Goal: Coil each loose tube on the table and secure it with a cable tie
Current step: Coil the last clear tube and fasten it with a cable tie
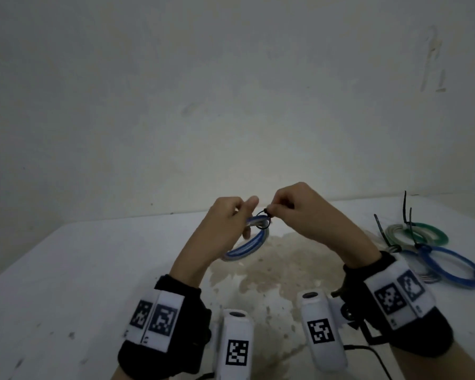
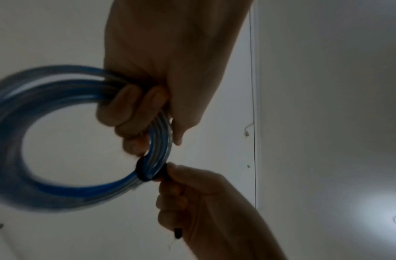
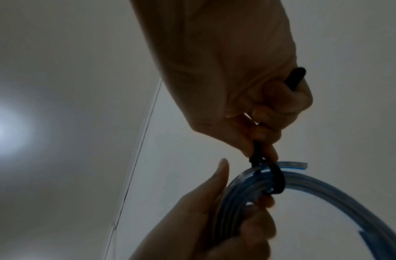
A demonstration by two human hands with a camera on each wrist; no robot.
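Observation:
A blue and clear tube coil (image 1: 248,245) is held up above the white table (image 1: 80,270). My left hand (image 1: 231,218) grips the coil (image 2: 47,140) with its fingers curled round the strands (image 3: 237,193). A black cable tie (image 1: 264,221) loops round the coil (image 2: 143,168) just beside those fingers. My right hand (image 1: 291,207) pinches the tie's tail at the loop (image 3: 257,149), and the tail's free end (image 3: 295,75) pokes out past its curled fingers. The tube's cut end (image 3: 299,165) sticks out by the tie.
At the right of the table lie tied coils: a green one (image 1: 422,231), a blue one (image 1: 453,264) and a clear one (image 1: 395,231), with black tie tails (image 1: 406,212) standing up. A brown stain (image 1: 272,264) marks the table's middle. A wall stands behind.

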